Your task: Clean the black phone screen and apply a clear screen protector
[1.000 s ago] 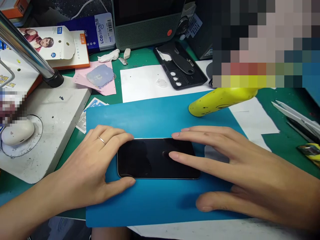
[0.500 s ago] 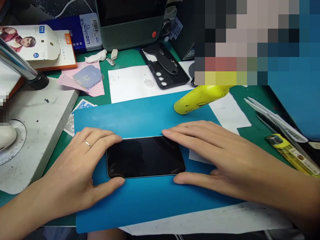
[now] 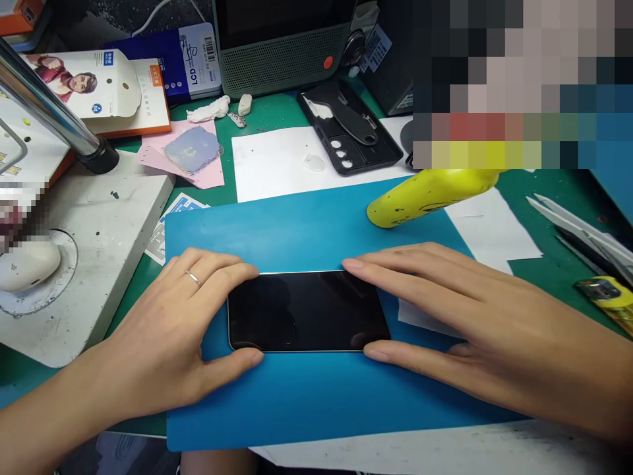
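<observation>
A smartphone (image 3: 306, 313) with a dark screen lies face up on the blue mat (image 3: 277, 402), its long side running left to right. My left hand (image 3: 192, 330), with a ring on one finger, grips its left end, fingers at the far edge and thumb at the near edge. At the right end my right hand (image 3: 445, 310) holds the phone the same way, fingertips on the far edge and thumb on the near edge. A yellow bottle (image 3: 420, 201) stands tilted-looking on the mat beyond my right hand, its top hidden by blurred squares.
A black phone case (image 3: 351, 135) rests on white paper (image 3: 271, 155) at the back. Tweezers (image 3: 583, 227) and a yellow tool (image 3: 606, 300) lie on the right. On the left are a white platform (image 3: 99, 290), a metal post (image 3: 59, 105) and packets. A screen device (image 3: 281, 63) stands behind.
The whole view has shifted, so everything appears somewhat further right. Both hands keep the same hold on the phone, which stays on the mat.
</observation>
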Tool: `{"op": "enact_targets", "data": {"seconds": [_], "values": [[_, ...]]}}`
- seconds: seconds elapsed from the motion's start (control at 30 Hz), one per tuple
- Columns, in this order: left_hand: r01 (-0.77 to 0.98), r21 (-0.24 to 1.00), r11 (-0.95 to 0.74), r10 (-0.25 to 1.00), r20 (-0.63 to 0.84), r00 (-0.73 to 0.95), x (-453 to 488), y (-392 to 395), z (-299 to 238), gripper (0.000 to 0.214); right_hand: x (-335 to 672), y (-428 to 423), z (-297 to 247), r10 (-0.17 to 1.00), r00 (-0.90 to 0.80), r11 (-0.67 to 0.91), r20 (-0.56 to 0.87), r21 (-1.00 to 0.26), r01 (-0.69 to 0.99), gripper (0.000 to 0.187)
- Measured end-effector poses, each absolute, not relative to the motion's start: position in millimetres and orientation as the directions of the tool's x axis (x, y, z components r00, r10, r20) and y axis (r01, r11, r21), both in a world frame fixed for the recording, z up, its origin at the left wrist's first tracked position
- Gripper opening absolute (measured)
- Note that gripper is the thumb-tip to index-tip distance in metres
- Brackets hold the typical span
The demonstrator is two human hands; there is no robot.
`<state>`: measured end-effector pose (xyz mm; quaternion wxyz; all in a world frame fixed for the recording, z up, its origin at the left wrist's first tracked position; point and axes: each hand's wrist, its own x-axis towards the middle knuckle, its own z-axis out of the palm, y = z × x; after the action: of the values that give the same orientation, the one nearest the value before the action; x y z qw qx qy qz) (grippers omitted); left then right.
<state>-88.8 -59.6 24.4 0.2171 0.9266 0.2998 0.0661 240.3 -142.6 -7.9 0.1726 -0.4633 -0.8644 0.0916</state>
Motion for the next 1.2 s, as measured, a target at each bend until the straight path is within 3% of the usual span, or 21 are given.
{"op": "enact_targets", "data": {"seconds": [0.9,1.2], "values": [[0.527,0.458,-0.716,0.599,0.015,0.801,-86.9,-63.9,23.6,0.051,241.2,-145.9,-11.5,0.854,-0.499,0.519,0.147,-0.316,0.794,0.072],[0.549,0.482,-0.683,0.628,0.004,0.778,-87.2,-62.1,23.8,0.055,242.7,-147.1,-17.8,0.898,-0.421,0.435,0.128,-0.404,0.805,0.067]]}}
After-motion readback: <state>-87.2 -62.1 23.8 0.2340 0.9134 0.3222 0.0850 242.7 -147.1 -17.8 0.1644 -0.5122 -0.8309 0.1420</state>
